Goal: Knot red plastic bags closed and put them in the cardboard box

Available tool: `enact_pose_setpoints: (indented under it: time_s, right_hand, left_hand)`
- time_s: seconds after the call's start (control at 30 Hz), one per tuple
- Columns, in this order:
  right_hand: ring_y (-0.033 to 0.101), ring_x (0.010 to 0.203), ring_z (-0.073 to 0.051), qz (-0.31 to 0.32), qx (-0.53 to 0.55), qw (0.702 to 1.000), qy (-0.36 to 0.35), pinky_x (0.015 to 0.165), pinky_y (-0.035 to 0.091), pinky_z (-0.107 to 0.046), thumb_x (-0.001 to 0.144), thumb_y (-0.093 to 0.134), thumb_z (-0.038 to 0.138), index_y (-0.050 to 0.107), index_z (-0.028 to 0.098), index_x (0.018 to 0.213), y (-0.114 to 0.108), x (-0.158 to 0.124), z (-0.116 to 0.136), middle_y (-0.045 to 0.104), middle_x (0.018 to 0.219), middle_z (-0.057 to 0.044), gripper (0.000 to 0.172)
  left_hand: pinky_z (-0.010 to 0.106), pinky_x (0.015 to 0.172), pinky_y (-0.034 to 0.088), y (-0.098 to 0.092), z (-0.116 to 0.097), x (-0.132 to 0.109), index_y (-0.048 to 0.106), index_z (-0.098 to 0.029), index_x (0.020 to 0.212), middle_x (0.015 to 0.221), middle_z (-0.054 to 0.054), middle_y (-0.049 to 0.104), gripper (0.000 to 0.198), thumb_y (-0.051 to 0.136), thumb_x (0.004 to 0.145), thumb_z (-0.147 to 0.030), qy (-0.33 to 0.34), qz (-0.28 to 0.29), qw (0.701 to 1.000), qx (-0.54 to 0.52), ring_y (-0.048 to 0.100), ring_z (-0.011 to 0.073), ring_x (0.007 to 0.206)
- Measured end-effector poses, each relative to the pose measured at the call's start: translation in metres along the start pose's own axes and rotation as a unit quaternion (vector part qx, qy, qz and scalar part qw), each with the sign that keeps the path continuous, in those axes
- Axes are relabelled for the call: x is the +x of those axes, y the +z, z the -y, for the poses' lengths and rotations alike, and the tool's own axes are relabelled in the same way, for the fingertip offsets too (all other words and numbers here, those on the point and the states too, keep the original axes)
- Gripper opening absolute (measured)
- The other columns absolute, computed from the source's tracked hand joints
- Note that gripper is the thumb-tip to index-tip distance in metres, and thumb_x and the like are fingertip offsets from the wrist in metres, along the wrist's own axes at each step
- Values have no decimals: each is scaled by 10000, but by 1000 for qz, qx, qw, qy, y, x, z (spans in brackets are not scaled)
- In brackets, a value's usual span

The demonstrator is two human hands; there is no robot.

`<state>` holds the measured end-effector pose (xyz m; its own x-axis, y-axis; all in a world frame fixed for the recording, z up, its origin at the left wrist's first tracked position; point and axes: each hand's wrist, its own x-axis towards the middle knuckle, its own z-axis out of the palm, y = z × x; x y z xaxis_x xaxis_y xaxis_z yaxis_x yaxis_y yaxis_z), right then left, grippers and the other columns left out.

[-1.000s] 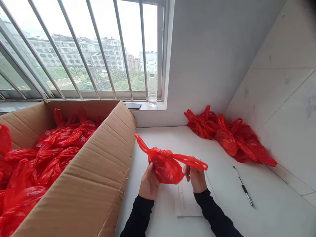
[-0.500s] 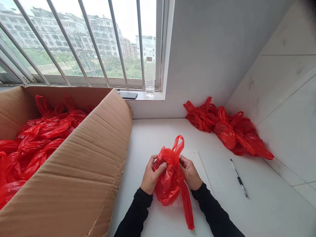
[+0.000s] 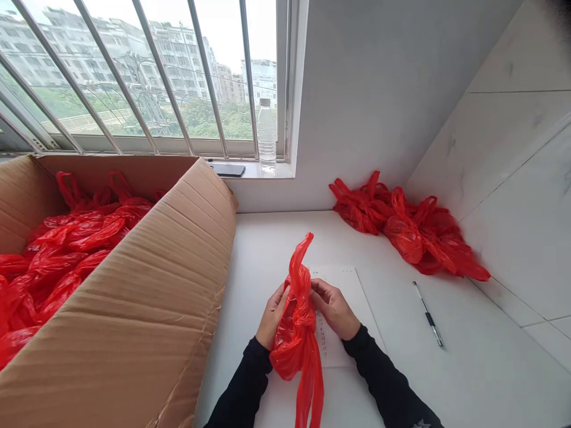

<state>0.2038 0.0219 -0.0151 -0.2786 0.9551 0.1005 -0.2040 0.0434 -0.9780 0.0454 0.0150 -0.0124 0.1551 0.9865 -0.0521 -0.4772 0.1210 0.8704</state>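
Note:
A knotted red plastic bag (image 3: 289,342) is held up over the white table, one handle loop pointing up and its tails hanging down. My left hand (image 3: 273,315) grips its left side, with the fingers partly hidden behind the plastic. From the right, my right hand (image 3: 333,306) pinches the bag near the knot. What the bag contains cannot be made out. Beneath it lies a white sheet of paper (image 3: 350,309) with a column of handwritten marks. To the right of the paper rests a pen (image 3: 428,315) with a black grip.
A large cardboard box (image 3: 147,297) on the left holds several red bags (image 3: 84,238). More red bags (image 3: 410,229) are heaped against the wall at the back right. A water bottle (image 3: 267,139) and a phone (image 3: 229,170) sit on the sill by the barred window.
The bag has been turned in my hands, so its knot and hanging tails now face me. It has shifted slightly left, uncovering more of the paper and its writing.

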Motion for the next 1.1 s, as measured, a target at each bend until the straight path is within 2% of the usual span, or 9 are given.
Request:
enact_pose_setpoints:
  time_s: [0.13,0.27,0.37,0.5,0.63,0.73,0.83,0.97,1.1]
  right_hand:
    - [631,811,-197,-42,10,999,-10,740,510,-314,831,691,466,702,201,1006,-1,2,-6,709,909,-47,318]
    - [622,809,-187,-73,15,997,-13,727,502,-300,853,670,452,687,207,998,-6,2,-7,705,918,-41,285]
    - [606,815,-174,-81,14,996,-15,745,496,-294,881,641,433,676,217,1023,-7,1,-4,695,953,-40,261]
    - [585,771,-171,-33,16,999,-9,641,492,-279,873,648,426,643,226,1084,-6,0,1,662,929,-35,290]
    - [543,701,-143,-39,19,999,-12,598,463,-256,859,676,397,643,205,950,-6,-1,4,622,834,-10,215]
    - [560,781,-153,-55,20,998,-17,683,465,-265,880,654,392,638,200,937,-6,-2,5,628,865,-17,201]
    - [569,820,-167,-44,12,999,-8,749,473,-295,887,639,411,632,210,1029,-6,-1,5,621,879,-17,246]
    - [544,763,-160,-35,-17,999,-12,724,468,-290,863,664,419,659,200,976,-7,0,4,584,798,3,246]
    - [546,775,-163,-60,-24,998,-20,728,467,-282,873,648,428,663,204,952,-7,-2,5,590,809,1,238]
  left_hand:
    - [231,675,457,5,8,-3,660,-177,1034,897,27,689,314,675,839,-422,-18,13,1000,-6,585,133,730]
    - [226,733,463,6,10,-2,632,-183,998,940,21,676,263,693,827,-373,-39,27,999,-11,596,125,765]
    - [232,687,474,1,8,1,623,-187,1026,933,31,692,308,722,794,-366,-55,28,998,-12,615,124,707]
    - [295,623,510,-7,5,3,636,-167,1052,809,76,724,394,751,742,-381,-92,43,995,-8,674,207,664]
    - [348,544,522,-5,1,0,687,-117,927,745,133,721,362,717,752,-432,-121,68,990,-1,676,265,619]
    - [330,544,515,0,0,-2,697,-120,934,789,128,725,391,670,785,-480,-115,70,991,-5,659,233,605]
    - [291,550,499,1,2,-2,695,-134,894,717,75,710,325,732,748,-421,-100,65,993,-4,636,194,581]
    - [234,594,478,-2,6,0,683,-158,913,753,27,705,287,783,726,-353,-75,58,995,-2,615,139,611]
    - [231,628,471,-2,9,1,656,-170,1033,869,42,714,335,741,785,-377,-69,65,996,-8,629,141,684]
